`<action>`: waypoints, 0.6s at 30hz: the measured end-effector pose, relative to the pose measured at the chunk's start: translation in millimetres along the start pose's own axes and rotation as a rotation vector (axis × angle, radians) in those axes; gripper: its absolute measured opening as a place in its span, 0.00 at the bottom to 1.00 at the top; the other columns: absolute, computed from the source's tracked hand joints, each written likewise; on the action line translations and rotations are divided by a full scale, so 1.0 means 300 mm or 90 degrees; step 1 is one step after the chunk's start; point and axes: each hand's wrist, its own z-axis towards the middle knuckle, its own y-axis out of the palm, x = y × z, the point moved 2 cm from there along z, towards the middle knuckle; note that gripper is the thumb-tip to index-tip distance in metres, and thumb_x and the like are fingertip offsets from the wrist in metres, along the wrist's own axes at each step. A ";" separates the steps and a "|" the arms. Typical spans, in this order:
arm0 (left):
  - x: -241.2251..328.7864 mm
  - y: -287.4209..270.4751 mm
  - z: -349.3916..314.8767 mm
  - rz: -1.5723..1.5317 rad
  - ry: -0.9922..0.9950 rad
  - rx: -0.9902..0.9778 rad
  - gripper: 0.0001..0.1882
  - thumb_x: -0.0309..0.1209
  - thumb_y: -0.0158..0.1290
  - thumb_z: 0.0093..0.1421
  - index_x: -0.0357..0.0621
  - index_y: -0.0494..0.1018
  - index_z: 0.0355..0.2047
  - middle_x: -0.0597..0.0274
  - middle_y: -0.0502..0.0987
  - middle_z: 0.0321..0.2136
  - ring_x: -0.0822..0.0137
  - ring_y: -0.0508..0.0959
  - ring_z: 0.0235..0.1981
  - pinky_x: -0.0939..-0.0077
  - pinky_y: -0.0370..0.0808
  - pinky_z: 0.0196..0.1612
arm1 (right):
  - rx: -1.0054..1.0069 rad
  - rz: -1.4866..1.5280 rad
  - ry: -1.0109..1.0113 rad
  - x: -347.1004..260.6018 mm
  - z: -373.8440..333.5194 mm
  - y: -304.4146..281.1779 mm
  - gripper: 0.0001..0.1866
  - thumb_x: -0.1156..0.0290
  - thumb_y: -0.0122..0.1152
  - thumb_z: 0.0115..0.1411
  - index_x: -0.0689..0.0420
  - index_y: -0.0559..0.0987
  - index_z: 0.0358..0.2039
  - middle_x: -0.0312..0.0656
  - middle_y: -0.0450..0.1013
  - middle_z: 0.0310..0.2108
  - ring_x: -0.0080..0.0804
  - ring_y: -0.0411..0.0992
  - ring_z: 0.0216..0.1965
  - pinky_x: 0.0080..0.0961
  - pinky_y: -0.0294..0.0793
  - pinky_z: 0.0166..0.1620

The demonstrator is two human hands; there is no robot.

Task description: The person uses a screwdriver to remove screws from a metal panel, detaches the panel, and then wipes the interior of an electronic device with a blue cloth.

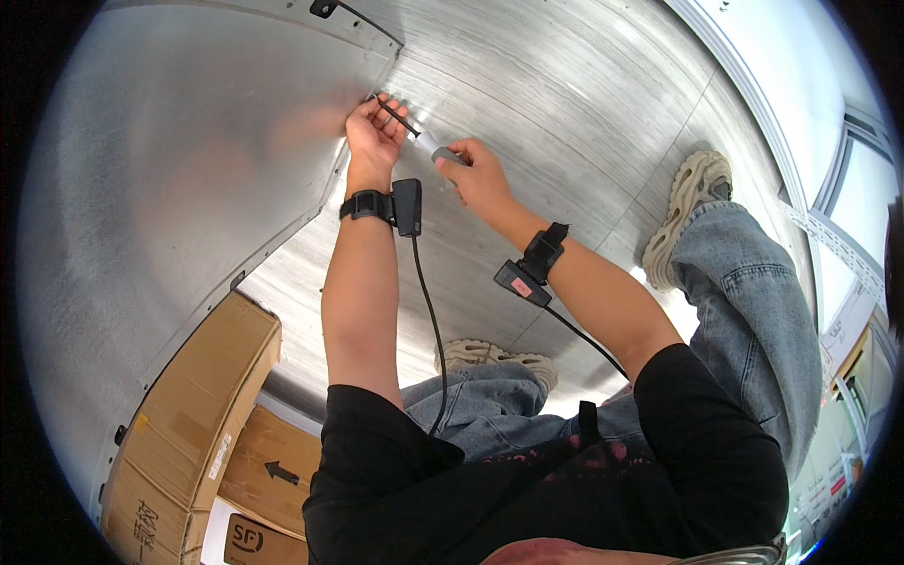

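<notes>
My right hand (478,179) is closed round the grey handle of a screwdriver (399,117), which has a pale collar and a thin dark shaft. The shaft points up and left, across the fingers of my left hand (376,135). That hand is palm up beside the lower edge of a large grey metal panel (188,160). Its fingers are curled around the area of the screwdriver's tip; whatever they pinch there is too small to make out. Both wrists carry black strapped-on devices with cables.
Brown cardboard boxes (179,414) stand at the lower left against the panel. The floor (556,104) is grey wood-look planking. Black cables (428,311) run from the wrists toward my body. White framing (753,85) borders the right side. My legs and shoes are on the floor below.
</notes>
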 end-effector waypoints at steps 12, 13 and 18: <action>0.003 -0.013 -0.055 -0.019 -0.008 -0.106 0.10 0.33 0.44 0.61 0.42 0.73 0.35 0.62 0.79 0.31 0.60 0.79 0.34 0.73 0.76 0.31 | -0.035 0.136 0.025 -0.035 -0.070 -0.046 0.17 0.64 0.63 0.57 0.61 0.73 0.42 0.35 0.69 0.26 0.21 0.66 0.21 0.20 0.65 0.21; 0.000 -0.008 -0.065 -0.022 0.004 -0.119 0.10 0.33 0.44 0.61 0.42 0.73 0.35 0.61 0.79 0.31 0.61 0.79 0.35 0.73 0.76 0.31 | -0.040 0.150 0.037 -0.031 -0.076 -0.050 0.17 0.64 0.63 0.57 0.61 0.73 0.42 0.35 0.69 0.26 0.21 0.67 0.20 0.19 0.64 0.21; -0.008 0.056 -0.133 -0.086 0.034 -0.176 0.08 0.32 0.46 0.60 0.42 0.72 0.34 0.61 0.76 0.29 0.62 0.76 0.32 0.74 0.72 0.32 | -0.062 0.204 0.041 -0.056 -0.133 -0.102 0.16 0.64 0.61 0.58 0.59 0.73 0.43 0.35 0.70 0.27 0.21 0.68 0.19 0.19 0.63 0.19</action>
